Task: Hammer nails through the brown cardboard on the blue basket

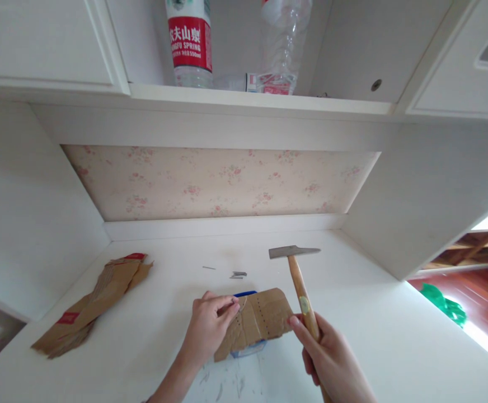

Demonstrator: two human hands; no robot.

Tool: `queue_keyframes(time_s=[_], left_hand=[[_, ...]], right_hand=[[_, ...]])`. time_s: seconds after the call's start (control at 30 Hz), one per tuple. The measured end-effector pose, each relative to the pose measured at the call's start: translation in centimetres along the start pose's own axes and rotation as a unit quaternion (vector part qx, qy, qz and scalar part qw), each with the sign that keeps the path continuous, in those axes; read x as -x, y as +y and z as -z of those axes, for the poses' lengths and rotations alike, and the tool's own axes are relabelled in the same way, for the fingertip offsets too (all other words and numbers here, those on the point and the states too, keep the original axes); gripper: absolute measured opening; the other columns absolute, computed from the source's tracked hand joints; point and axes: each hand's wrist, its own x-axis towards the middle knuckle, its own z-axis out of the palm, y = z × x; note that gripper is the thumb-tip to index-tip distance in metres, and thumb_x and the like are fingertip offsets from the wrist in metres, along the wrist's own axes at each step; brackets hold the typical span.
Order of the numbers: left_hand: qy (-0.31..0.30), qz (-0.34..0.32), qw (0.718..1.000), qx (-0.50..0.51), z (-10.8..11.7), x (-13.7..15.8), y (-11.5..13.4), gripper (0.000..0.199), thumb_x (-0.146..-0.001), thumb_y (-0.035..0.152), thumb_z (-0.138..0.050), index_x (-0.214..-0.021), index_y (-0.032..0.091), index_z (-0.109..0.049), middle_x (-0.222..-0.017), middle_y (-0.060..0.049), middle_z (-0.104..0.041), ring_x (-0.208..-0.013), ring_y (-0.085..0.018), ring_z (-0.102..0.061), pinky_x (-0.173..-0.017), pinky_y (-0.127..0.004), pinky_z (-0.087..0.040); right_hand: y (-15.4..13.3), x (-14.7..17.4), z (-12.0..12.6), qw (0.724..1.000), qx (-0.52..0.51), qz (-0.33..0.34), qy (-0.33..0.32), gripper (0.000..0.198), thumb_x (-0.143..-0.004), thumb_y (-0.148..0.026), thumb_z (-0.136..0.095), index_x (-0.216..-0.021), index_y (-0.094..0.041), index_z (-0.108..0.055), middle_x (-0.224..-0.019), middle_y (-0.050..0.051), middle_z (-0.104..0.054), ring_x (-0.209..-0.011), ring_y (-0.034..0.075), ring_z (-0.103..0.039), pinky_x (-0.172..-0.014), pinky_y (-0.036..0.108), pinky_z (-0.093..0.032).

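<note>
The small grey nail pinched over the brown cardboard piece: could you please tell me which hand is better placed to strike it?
Probably the right hand: it grips the wooden-handled hammer, head raised behind the brown cardboard piece. The left hand pinches the small grey nail against it.

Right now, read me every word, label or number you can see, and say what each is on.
"农夫山泉", "NONGFU SPRING", "550ml": red label of the upright water bottle on the shelf.
Label of the crushed bottle: unreadable.
Red patches on the flattened cardboard: blurred.
Sticker on the hammer handle: too small.
</note>
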Motion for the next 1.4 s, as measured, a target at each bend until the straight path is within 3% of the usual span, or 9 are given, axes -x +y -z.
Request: queue_keyframes(time_s=[0.27, 1.03, 1.4], left_hand=[[0.007, -0.015, 0.998, -0.053, -0.3, 0.1, 0.5, 0.014, -0.089, 0.03, -0.066, -0.089, 0.032, -0.08, -0.082, 0.002, -0.078, -0.082, -0.022, -0.069, -0.08, -0.035, -0.046], [0.013, -0.027, 0.998, -0.05, -0.6, 0.6, 0.4, 0.014, -0.09, 0.027, -0.067, -0.093, 0.034, -0.079, -0.088, 0.002, -0.078, -0.085, -0.022, -0.069, -0.083, -0.036, -0.044], [0.004, -0.045, 0.996, -0.074, -1.4, 0.8, 0.4, 0.013, -0.093, 0.028, -0.065, -0.096, 0.031, -0.078, -0.088, 0.001, -0.079, -0.085, -0.023, -0.067, -0.08, -0.038, -0.04]], right_hand=[[1.1, -0.3, -0.3, 1.0, 0.004, 0.007, -0.01, 0.048, -0.083, -0.072, -0.046, -0.084, -0.025, -0.051, -0.039, -0.013, -0.041, -0.034, 0.009, -0.034, -0.035, 0.02, -0.029], [2.5, -1.1, -0.7, 0.999, 0.024, 0.015, -0.027, 0.045, -0.088, -0.068, -0.044, -0.086, -0.023, -0.051, -0.039, -0.012, -0.043, -0.034, 0.008, -0.035, -0.035, 0.02, -0.028], [3.0, -1.1, -0.7, 0.996, 0.037, 0.049, -0.06, 0.047, -0.087, -0.069, -0.043, -0.082, -0.023, -0.051, -0.049, -0.012, -0.043, -0.037, 0.008, -0.049, -0.035, 0.017, -0.031]])
